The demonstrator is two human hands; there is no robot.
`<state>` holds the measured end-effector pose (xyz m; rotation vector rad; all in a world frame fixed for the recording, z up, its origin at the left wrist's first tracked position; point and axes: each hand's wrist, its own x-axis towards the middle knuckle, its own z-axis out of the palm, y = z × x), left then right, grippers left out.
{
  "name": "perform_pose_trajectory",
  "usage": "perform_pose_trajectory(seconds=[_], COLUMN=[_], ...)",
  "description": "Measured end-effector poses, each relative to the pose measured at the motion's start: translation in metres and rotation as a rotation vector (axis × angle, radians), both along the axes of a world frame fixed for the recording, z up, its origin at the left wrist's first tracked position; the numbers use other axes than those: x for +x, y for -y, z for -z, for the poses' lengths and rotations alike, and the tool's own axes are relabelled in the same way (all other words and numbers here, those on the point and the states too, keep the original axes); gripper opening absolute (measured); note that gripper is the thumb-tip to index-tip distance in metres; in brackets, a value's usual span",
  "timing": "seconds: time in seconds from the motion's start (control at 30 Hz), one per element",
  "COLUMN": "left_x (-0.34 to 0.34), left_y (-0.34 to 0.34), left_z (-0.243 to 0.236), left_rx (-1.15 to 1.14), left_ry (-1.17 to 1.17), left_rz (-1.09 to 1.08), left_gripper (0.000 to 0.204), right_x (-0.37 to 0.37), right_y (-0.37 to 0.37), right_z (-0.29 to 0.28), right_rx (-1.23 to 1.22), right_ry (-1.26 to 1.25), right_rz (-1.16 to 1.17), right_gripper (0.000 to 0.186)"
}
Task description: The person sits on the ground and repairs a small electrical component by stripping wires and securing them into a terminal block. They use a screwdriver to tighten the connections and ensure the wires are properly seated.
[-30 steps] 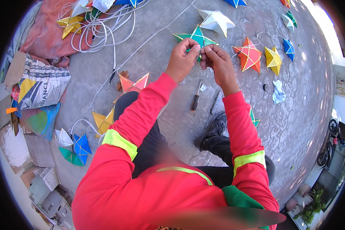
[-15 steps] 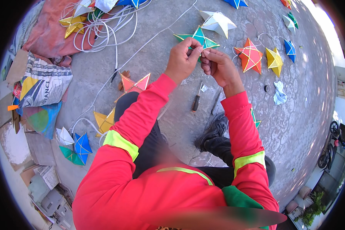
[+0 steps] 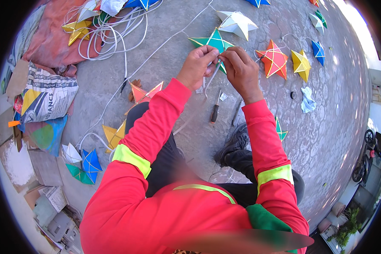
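My left hand [image 3: 196, 65] and my right hand [image 3: 242, 72] pinch a white cord [image 3: 206, 86] between their fingertips; the exact join is too small to make out. The cord hangs down toward my lap. Just beyond them a green star [image 3: 213, 40], edged in gold, lies on the ground, partly hidden by my fingers. A screwdriver [image 3: 215, 111] with a dark handle lies below my hands, beside a small clear packet [image 3: 223, 96]. A pink star [image 3: 148, 91] lies left of my hands, and a red star [image 3: 274, 59] to their right.
Several colored stars, like a yellow one [image 3: 301, 66], lie around me, some linked by wire. Coiled white cable [image 3: 114, 34], orange tarp [image 3: 46, 44] and sack [image 3: 46, 95] are at left. A black roll [image 3: 293, 95] and pale cloth [image 3: 307, 101] lie right, a bicycle [image 3: 364, 156] farther off.
My right hand has turned over, knuckles now higher, and my left hand has shifted slightly down. A length of white cord now shows hanging between my hands and below them.
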<state>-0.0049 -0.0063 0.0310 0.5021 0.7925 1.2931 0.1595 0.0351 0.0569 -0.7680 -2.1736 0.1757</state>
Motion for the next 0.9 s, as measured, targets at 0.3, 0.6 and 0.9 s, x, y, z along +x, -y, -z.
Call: perform_pose_trajectory(seconds=[0.3, 0.6, 0.9], left_x=[-0.007, -0.028, -0.030], left_y=[-0.004, -0.004, -0.004], left_z=[0.002, -0.004, -0.002], left_rx=[0.287, 0.095, 0.037], left_ry=[-0.490, -0.228, -0.197], left_rz=[0.028, 0.401, 0.481], left_gripper=[0.011, 0.018, 0.020], right_x=[0.019, 0.029, 0.032], right_y=[-0.011, -0.021, -0.020], right_z=[-0.008, -0.034, -0.035], right_rx=[-0.830, -0.644, -0.632], right_ry=[-0.274, 0.119, 0.112], right_rz=[0.014, -0.369, -0.393], right_gripper=[0.019, 0.031, 0.024])
